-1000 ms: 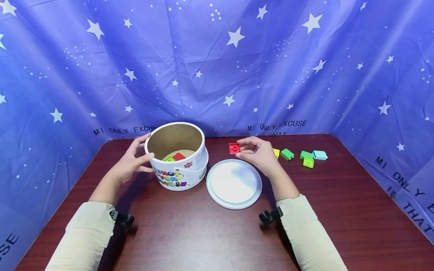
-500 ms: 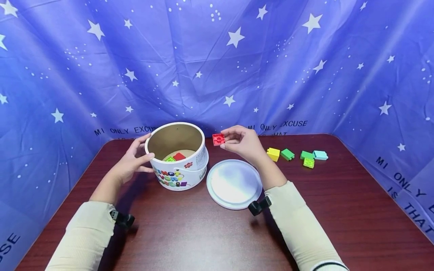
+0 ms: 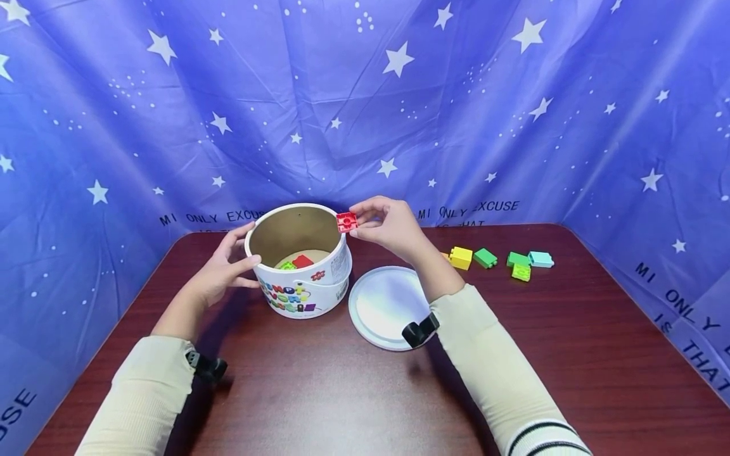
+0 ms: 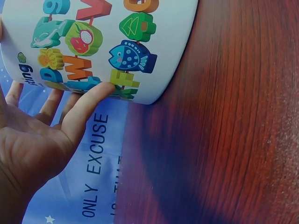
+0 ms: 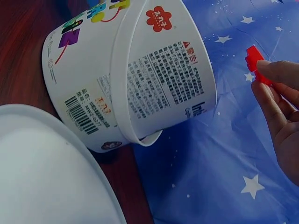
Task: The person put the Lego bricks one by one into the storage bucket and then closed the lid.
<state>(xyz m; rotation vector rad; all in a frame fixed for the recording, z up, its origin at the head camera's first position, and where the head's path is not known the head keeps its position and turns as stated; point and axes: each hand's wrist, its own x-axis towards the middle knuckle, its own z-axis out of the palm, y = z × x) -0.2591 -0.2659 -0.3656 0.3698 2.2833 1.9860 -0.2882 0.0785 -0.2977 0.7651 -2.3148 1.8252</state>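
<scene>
Curtain [image 3: 256,107], left hand [image 3: 218,273] splayed against tub [image 3: 305,296], right hand [image 3: 392,229] pinching brick [image 3: 346,222], fish print [image 4: 131,57] left-wrist only

A blue curtain [image 3: 342,82] with white stars and black lettering hangs behind a reddish-brown table [image 3: 319,392].

My right hand [image 3: 390,228] has carried the red brick [image 3: 346,222] leftward and up, close to the bucket [image 3: 331,278]. My forearm [image 3: 440,273] now covers part of the lid [image 3: 383,303], while the yellow brick [image 3: 461,258] shows fully.
</scene>
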